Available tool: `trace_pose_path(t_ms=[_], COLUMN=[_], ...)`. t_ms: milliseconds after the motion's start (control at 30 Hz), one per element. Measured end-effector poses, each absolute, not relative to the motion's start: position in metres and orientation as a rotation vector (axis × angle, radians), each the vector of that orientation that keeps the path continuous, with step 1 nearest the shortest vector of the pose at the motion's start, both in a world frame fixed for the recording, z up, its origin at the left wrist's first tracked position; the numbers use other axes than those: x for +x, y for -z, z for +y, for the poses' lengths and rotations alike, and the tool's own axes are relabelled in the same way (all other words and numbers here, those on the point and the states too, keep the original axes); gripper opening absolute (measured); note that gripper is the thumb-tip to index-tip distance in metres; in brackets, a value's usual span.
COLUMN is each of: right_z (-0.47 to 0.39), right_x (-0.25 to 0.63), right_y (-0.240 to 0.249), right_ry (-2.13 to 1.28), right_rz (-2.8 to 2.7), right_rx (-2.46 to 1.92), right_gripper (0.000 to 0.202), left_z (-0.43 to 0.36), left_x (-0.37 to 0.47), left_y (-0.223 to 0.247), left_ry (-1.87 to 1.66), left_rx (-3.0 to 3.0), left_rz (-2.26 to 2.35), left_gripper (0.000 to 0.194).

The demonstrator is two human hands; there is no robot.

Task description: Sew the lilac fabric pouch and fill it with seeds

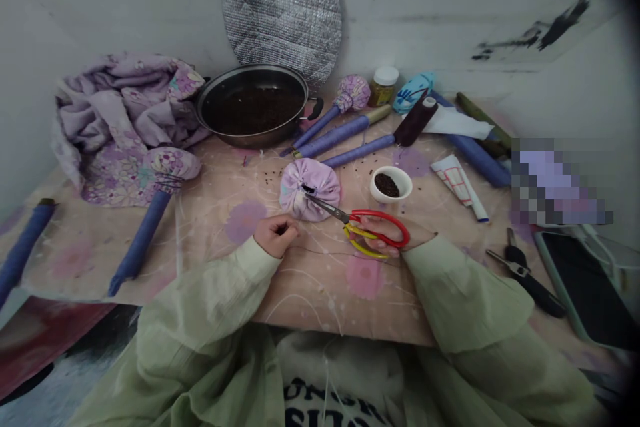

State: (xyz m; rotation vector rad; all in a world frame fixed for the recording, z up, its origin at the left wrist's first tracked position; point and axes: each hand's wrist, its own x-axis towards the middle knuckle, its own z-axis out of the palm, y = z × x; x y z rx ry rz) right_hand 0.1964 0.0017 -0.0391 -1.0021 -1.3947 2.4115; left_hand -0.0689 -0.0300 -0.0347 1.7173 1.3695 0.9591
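Observation:
A gathered lilac fabric pouch (320,177) lies on the table with a dark opening at its centre. The tips of the scissors (336,211), which have one red and one yellow handle, are at that opening. My right hand (381,235) is closed round the scissor handles. My left hand (277,235) is closed just below and left of the pouch; what its fingers hold, if anything, is hidden. A thin dark thread (345,254) runs across the table between my hands. Beyond my right hand stands a small white bowl (406,181) of dark grains.
At the back, a black pan (300,117) stands beside bunched floral fabric (115,113). Blue-wrapped sticks (145,240), a thread spool (416,121), a lidded jar (384,87) and a white tube (456,180) lie around. Keys (533,283) and a phone (585,287) are at right.

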Motion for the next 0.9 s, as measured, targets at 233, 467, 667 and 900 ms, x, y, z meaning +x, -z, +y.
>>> trace_pose_path(t_ms=[233,467,667,900], right_z=[0.0,-0.008,-0.009,-0.005], right_x=[0.196,0.187,0.183,0.184], right_y=[0.038,0.033,0.024,0.039], right_ry=[-2.458,-2.365,-2.389,-2.554], right_rz=[-1.384,-1.488,-1.62,-1.582], right_rx=[-0.91,-0.953,-0.967,-0.922], right_gripper=[0.054,0.064,0.07,0.08], left_z=[-0.03,-0.029,-0.029,-0.028], left_x=[-0.069,-0.068,-0.067,-0.066], left_y=[0.037,0.037,0.038,0.04], left_ry=[-0.959,-0.99,-1.006,-1.019], left_rx=[1.724,1.683,1.663,1.665], left_rz=[1.354,1.333,1.323,1.302], left_gripper=[0.019,0.019,0.019,0.019])
